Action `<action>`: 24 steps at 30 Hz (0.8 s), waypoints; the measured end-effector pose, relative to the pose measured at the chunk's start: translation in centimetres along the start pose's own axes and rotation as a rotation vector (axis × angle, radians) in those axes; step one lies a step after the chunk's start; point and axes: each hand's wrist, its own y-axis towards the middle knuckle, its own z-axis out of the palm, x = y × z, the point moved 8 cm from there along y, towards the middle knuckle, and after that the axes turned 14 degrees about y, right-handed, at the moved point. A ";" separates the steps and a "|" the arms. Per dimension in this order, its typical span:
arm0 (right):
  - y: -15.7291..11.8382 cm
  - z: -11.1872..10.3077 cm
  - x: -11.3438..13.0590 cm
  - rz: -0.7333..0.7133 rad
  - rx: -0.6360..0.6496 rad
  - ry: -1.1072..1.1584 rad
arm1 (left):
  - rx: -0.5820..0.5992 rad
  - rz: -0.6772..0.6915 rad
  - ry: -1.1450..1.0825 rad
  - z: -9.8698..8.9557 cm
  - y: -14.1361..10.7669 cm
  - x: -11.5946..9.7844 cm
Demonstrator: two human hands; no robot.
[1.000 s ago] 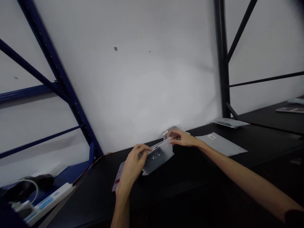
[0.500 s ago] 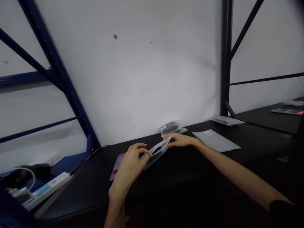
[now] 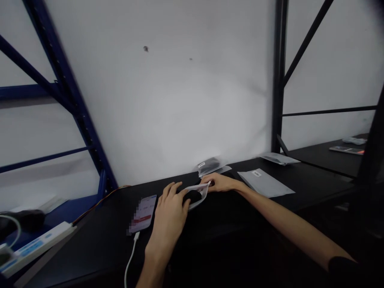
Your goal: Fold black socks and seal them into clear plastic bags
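Note:
Between my hands is a frosted plastic bag (image 3: 205, 193), its mouth spread apart so that a dark area shows inside; whether that is an item or the table, I cannot tell. My left hand (image 3: 171, 206) has its thumb and index finger at the bag's left edge, the other fingers stretched out above. My right hand (image 3: 218, 183) is closed on the bag's right edge. Behind it, against the wall, lies a frosted bag with a dark item inside (image 3: 209, 165). Further right a flat frosted bag (image 3: 265, 184) with a barcode label rests on the black table (image 3: 99, 244).
Left of my left hand lies a phone (image 3: 144, 214) with a white cable (image 3: 131, 256) plugged in. A power strip (image 3: 39, 244) is at the far left, beside a blue rack post (image 3: 81, 116). Another frosted bag (image 3: 280, 159) lies by the black post (image 3: 279, 80).
The bag's mouth has been spread wider, and the dark area inside shows more. My left hand has shifted slightly right relative to the phone, uncovering it and its cable. The view has shifted slightly.

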 end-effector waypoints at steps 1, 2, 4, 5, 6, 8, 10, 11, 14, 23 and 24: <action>0.0 0.1 0.2 -0.019 -0.003 -0.011 | 0.026 0.005 -0.004 0.4 -0.1 -0.3; 0.1 0.2 0.3 -0.033 -0.006 -0.019 | 0.048 0.005 -0.009 0.8 -0.1 -0.5; 0.1 0.3 0.5 -0.046 -0.008 -0.029 | 0.063 0.000 -0.025 1.3 -0.2 -0.7; 0.1 0.3 0.6 -0.047 -0.014 -0.034 | 0.058 -0.003 -0.037 1.3 -0.1 -0.9; 0.1 0.3 0.6 -0.046 -0.021 -0.039 | 0.055 -0.007 -0.049 1.4 -0.1 -0.9; 0.0 0.2 0.8 -0.038 -0.032 -0.055 | 0.074 -0.014 -0.062 1.4 0.0 -1.1; 0.0 0.2 1.1 -0.032 -0.028 -0.072 | 0.130 -0.016 -0.041 1.6 0.1 -1.3; -0.1 0.3 1.3 -0.032 -0.016 -0.080 | 0.156 -0.012 -0.021 1.7 0.2 -1.3; 0.0 0.6 1.7 -0.046 0.019 -0.107 | 0.180 -0.003 0.013 1.7 0.5 -1.1; 0.4 0.1 1.8 -0.094 -0.123 -0.113 | -0.015 0.002 -0.409 0.6 2.6 1.3; 0.3 -0.3 1.9 -0.088 -0.158 -0.099 | -0.044 0.019 -0.472 0.3 2.8 1.5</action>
